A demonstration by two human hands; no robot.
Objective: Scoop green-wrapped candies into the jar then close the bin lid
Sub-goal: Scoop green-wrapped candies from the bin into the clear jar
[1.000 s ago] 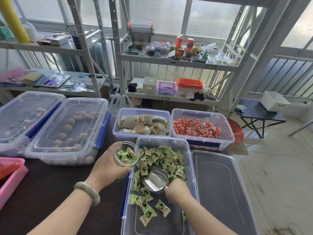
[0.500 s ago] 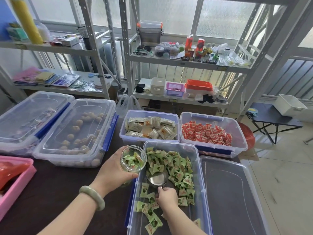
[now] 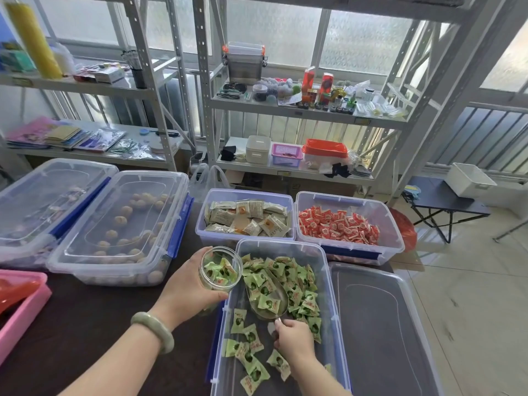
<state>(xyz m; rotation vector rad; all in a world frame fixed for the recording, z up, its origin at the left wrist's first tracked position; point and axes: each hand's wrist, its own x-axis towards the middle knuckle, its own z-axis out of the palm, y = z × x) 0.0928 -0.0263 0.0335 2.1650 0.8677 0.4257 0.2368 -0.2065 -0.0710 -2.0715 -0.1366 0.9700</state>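
My left hand grips a small clear jar, partly filled with green-wrapped candies, at the left rim of an open clear bin. The bin holds a pile of green-wrapped candies. My right hand is inside the bin, closed on the handle of a metal scoop. The scoop carries a few green candies and points toward the jar. The bin's clear lid lies flat just right of the bin.
Behind the bin stand an open bin of beige packets and one of red candies. Two lidded bins sit at the left and a pink tray at the far left. Metal shelving stands beyond the dark table.
The empty scoop has been pushed into the candy pile and now holds several candies. The jar stays in my left hand at the bin's left rim.
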